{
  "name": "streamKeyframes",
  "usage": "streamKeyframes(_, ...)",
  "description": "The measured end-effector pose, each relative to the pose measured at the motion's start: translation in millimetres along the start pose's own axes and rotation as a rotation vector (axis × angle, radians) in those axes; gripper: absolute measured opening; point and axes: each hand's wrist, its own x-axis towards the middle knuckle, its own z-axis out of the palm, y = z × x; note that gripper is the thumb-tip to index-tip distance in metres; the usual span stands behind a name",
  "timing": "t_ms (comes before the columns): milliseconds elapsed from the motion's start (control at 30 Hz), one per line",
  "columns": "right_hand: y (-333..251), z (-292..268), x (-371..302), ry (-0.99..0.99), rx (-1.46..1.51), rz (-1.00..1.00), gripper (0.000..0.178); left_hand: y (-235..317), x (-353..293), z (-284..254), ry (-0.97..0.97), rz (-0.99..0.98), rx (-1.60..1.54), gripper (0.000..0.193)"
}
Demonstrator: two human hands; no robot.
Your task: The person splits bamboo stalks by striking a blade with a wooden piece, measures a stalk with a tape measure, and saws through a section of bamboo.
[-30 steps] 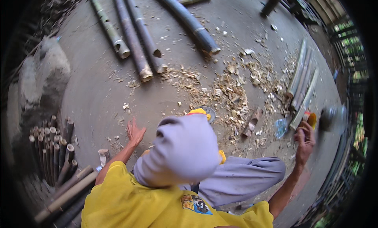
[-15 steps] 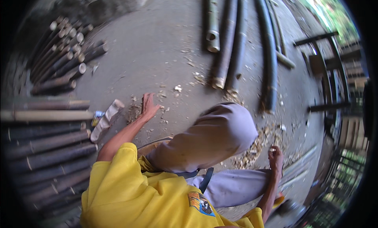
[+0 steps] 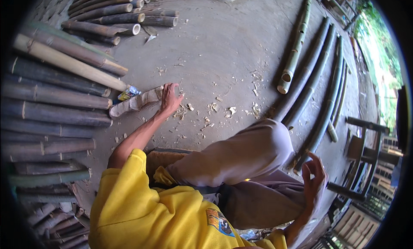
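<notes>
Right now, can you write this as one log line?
left hand: at pale segmented piece, contact unclear | right hand: loosely curled, nothing visibly held | grey floor: scattered shavings

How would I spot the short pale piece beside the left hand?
Find the stack of bamboo poles along the picture's left. Between the pole ends and the person's left hand lies the short pale piece. Unlike the poles, it's stubby and lumpy.

There are two hands and one packet.
</notes>
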Motion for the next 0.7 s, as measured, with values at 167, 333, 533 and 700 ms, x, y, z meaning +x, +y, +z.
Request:
streamKeyframes(167, 9.5, 19.8, 43.3, -0.195, -0.147, -0.058, 0.035, -20.3, -14.2, -10.2, 0.034, -0.055, 0.014, 0.050)
streamKeyframes(333, 19.4, 27.4, 70.7, -0.131, -0.105, -0.059, 0.031, -18.2, 30.8, -16.8, 0.107, -0.056, 0.022, 0.048)
streamKeyframes(533, -42.9, 56.0, 144.1, -0.160, 0.074, -0.364, 0.031, -2.5, 97.8, -8.8, -0.236, 0.123, 0.466, 0.037)
streamKeyframes(700, -185.6, 130.0, 228.5, -0.495, 0.294, -0.977, 0.042, 78.9, 144.6, 32.6, -0.415, 0.505, 0.706, 0.033)
